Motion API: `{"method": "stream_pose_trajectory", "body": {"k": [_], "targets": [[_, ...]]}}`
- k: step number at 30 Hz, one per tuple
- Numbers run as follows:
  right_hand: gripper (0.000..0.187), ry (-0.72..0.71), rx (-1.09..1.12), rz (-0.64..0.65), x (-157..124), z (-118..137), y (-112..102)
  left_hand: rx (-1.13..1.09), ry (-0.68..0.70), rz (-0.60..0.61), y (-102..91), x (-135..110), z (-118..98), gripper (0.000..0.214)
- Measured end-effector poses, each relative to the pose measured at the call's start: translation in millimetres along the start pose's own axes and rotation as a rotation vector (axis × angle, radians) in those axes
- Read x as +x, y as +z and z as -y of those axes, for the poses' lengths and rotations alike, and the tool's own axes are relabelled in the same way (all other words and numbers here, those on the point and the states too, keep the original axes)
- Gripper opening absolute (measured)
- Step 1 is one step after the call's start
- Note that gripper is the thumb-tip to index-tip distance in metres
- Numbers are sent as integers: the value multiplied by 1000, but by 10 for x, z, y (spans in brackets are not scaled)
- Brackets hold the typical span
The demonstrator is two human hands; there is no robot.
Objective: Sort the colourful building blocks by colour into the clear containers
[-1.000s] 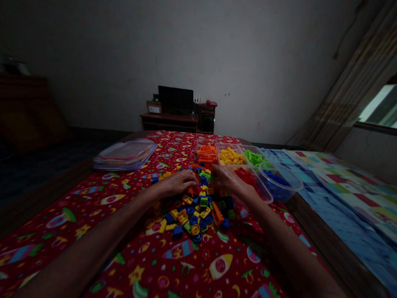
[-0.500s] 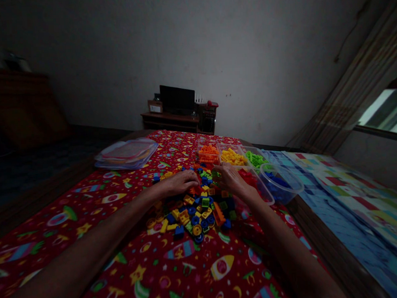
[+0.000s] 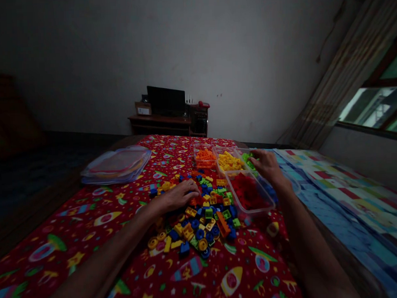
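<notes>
My left hand rests at the left side of a mixed pile of toy building bricks, its fingers curled down among them. Red and orange pieces show by its fingertips; what it grips, if anything, is hidden. Over the clear container of green bricks is my right hand, its fingers bent towards the thumb; any piece between them is too small to make out. Beside it stand a container of yellow bricks and, nearer me, one of red bricks.
Orange bricks fill a container at the far side. Blue bricks sit in a round tub partly behind my right arm. Stacked clear lids lie at the left on the red patterned cloth. A patchwork-covered bed adjoins on the right.
My right hand has moved from the pile's far right edge, rightwards to the green container, uncovering the red one. My left hand stays at the pile. The view has turned slightly right.
</notes>
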State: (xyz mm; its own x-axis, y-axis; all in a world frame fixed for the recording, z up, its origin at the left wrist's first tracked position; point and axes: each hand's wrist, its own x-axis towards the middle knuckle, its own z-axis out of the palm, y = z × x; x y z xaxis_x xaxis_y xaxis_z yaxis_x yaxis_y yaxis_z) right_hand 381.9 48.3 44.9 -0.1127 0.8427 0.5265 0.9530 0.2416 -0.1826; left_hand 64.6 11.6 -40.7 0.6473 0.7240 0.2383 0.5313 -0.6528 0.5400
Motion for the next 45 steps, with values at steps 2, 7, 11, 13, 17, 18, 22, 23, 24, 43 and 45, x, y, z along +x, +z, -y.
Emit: {"method": "stream_pose_trajectory", "body": {"k": [2,7,11,13,17,18,22,23,24,43,45], "targets": [[30,93,-156,2,150,-204,-60,-13,-6,2,23,-4,28,31],[31,195,-414,269,492,-457,-30,-36,-31,-6,48,-22,9,31],[30,132,-413,328,657,-321,66,-48,-51,-22,55,-43,-33,29],[31,66,-391,332,686,-122,141,-53,-50,-27,60,-49,-42,29],[28,-241,-245,416,582,453,409,-53,-68,-28,64,-59,-54,28],[28,-297,-210,437,522,601,497,-54,-73,-31,64,-62,-61,28],[22,-507,-135,516,242,1030,824,-35,-73,-59,64,-80,-107,26],[21,-531,-135,523,182,1082,878,-26,-69,-68,64,-82,-118,26],[21,-541,-141,521,133,1114,917,-17,-66,-75,65,-83,-127,26],[11,-441,190,401,-86,829,700,-1,-53,-74,81,-68,-102,27],[10,-426,218,431,-94,815,605,4,-54,-67,88,-65,-84,28]]}}
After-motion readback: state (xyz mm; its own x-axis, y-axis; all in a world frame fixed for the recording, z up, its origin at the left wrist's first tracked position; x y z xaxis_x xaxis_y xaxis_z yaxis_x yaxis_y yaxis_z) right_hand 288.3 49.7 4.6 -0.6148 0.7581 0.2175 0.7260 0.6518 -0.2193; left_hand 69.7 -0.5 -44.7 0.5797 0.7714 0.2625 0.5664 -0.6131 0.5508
